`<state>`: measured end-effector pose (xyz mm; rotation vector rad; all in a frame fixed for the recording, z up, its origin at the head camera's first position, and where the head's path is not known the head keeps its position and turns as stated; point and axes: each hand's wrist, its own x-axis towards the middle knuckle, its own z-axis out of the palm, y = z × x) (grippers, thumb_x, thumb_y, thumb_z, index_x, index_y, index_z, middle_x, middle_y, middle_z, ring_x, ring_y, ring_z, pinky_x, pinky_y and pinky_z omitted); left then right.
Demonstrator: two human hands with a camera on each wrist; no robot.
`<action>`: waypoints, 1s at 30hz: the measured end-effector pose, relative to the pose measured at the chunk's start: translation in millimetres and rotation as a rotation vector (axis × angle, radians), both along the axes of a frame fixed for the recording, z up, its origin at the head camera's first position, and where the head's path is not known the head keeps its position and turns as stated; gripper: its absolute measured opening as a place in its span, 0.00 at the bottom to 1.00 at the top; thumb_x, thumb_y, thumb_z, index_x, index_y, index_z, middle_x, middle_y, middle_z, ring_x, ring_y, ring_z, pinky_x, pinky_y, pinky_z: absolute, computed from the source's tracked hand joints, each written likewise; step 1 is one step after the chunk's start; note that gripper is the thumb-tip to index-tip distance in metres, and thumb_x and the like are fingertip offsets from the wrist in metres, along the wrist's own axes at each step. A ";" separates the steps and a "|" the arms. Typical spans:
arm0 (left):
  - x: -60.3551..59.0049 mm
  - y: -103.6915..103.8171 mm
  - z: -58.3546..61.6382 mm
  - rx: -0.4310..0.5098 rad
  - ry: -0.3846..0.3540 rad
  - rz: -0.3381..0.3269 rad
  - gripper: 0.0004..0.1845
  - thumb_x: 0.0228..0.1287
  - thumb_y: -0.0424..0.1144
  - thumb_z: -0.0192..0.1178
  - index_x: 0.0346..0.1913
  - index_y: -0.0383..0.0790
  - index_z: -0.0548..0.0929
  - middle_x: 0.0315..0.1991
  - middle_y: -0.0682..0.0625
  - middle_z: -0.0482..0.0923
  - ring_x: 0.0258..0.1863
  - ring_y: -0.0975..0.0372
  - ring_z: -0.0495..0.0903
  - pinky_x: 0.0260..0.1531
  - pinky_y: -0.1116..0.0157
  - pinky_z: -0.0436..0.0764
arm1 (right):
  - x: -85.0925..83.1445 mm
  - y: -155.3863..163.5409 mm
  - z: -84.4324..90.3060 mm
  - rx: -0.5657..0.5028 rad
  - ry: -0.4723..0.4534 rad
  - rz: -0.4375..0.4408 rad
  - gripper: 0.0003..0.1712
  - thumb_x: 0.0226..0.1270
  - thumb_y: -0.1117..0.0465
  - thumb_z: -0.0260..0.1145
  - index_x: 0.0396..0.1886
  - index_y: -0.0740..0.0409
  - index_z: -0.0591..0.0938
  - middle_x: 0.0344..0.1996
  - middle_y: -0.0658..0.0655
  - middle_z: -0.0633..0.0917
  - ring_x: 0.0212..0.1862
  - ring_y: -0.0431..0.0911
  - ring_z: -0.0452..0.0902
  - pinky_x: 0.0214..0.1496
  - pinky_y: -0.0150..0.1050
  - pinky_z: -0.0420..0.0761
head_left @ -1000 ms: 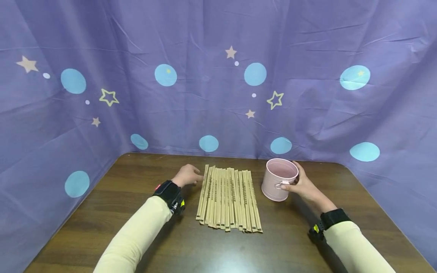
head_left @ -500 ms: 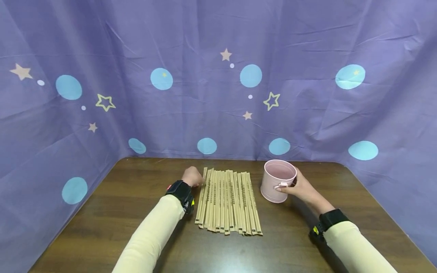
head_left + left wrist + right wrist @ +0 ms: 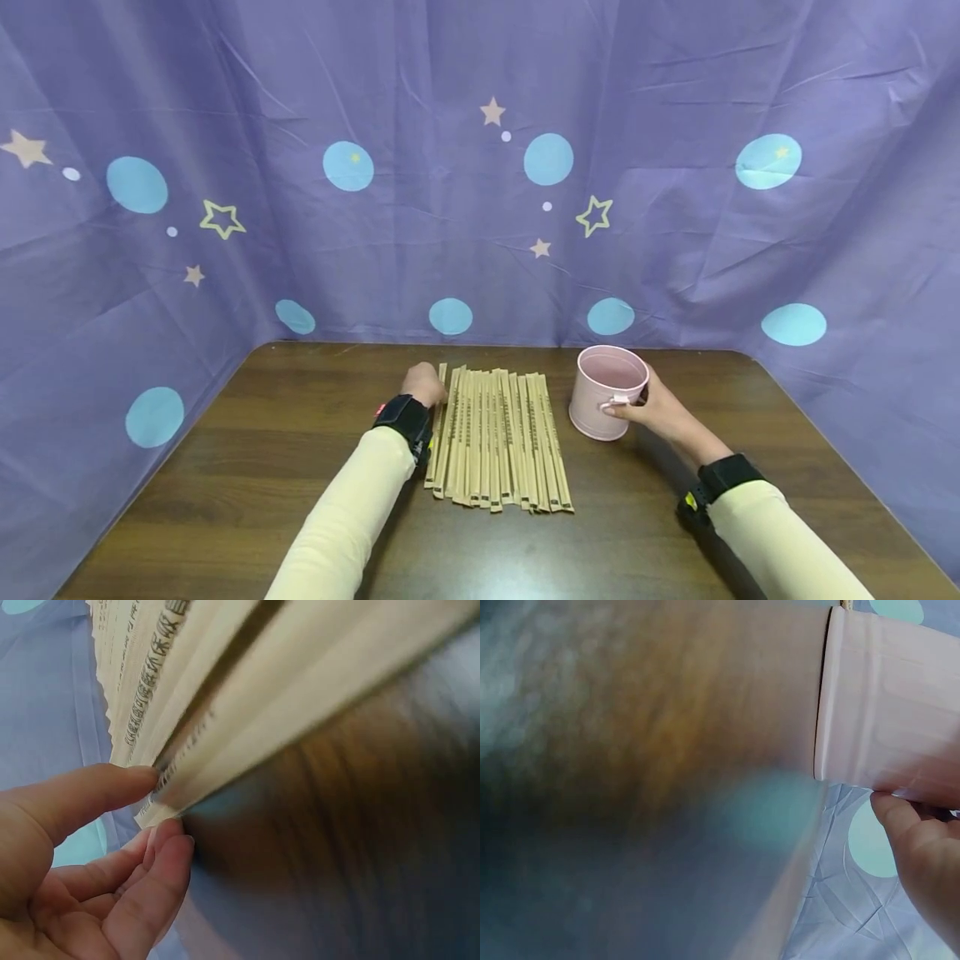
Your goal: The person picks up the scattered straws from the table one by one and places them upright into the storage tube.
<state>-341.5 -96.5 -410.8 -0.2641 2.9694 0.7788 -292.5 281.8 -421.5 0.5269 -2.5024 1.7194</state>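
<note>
By the left hand (image 3: 423,384), the leftmost slim paper packet (image 3: 255,712) is pinched near its far end, beside a row of similar packets (image 3: 498,442) laid on the table (image 3: 262,500). Rightward, an upright pink bucket (image 3: 596,408), its inner bottom hidden, is clasped by the right hand (image 3: 658,407).

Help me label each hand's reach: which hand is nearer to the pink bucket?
Right: the right hand grips the pink bucket at its right side. The left hand is left of it, across the row of packets, pinching the leftmost packet.
</note>
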 end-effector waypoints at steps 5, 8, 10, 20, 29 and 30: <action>4.1 4.4 3.8 -0.024 0.006 0.023 0.14 0.47 0.31 0.74 0.38 0.27 0.87 0.46 0.34 0.87 0.45 0.47 0.86 0.48 0.54 0.88 | -2.0 0.3 0.0 -0.028 0.011 0.032 0.48 0.56 0.73 0.75 0.72 0.74 0.58 0.51 0.42 0.79 0.50 0.25 0.75 0.53 0.20 0.74; 3.0 5.5 2.3 -0.015 0.011 0.038 0.15 0.46 0.30 0.74 0.39 0.27 0.87 0.46 0.34 0.87 0.45 0.46 0.87 0.48 0.54 0.88 | -1.7 0.9 0.0 -0.008 0.003 0.011 0.49 0.56 0.72 0.76 0.72 0.73 0.57 0.54 0.52 0.79 0.50 0.23 0.74 0.54 0.18 0.73; 1.1 6.3 1.2 -0.008 0.015 0.046 0.15 0.46 0.30 0.74 0.39 0.26 0.87 0.46 0.34 0.87 0.45 0.46 0.87 0.47 0.54 0.88 | -1.2 1.4 -0.1 0.006 -0.007 -0.001 0.50 0.57 0.71 0.76 0.73 0.72 0.57 0.57 0.61 0.78 0.50 0.23 0.73 0.54 0.18 0.72; -2.1 9.4 -3.4 -0.014 0.025 0.043 0.16 0.44 0.31 0.76 0.38 0.27 0.87 0.47 0.33 0.87 0.47 0.45 0.87 0.47 0.53 0.88 | 0.6 2.6 -3.9 -0.006 -0.007 0.018 0.49 0.58 0.73 0.74 0.73 0.73 0.56 0.59 0.70 0.76 0.51 0.24 0.74 0.53 0.20 0.75; -16.8 0.3 -18.5 -0.014 0.024 0.027 0.11 0.46 0.31 0.71 0.35 0.28 0.86 0.43 0.35 0.88 0.43 0.47 0.87 0.42 0.57 0.88 | -0.1 1.0 -2.7 -0.010 -0.024 0.031 0.48 0.59 0.72 0.73 0.74 0.72 0.55 0.62 0.77 0.73 0.51 0.23 0.73 0.53 0.21 0.76; -16.7 -0.4 -17.9 -0.008 0.018 0.031 0.12 0.47 0.31 0.70 0.36 0.27 0.86 0.44 0.35 0.88 0.44 0.47 0.87 0.43 0.57 0.88 | -0.7 0.7 -2.7 -0.009 -0.022 0.032 0.48 0.59 0.72 0.73 0.74 0.72 0.55 0.62 0.77 0.73 0.51 0.23 0.73 0.54 0.21 0.75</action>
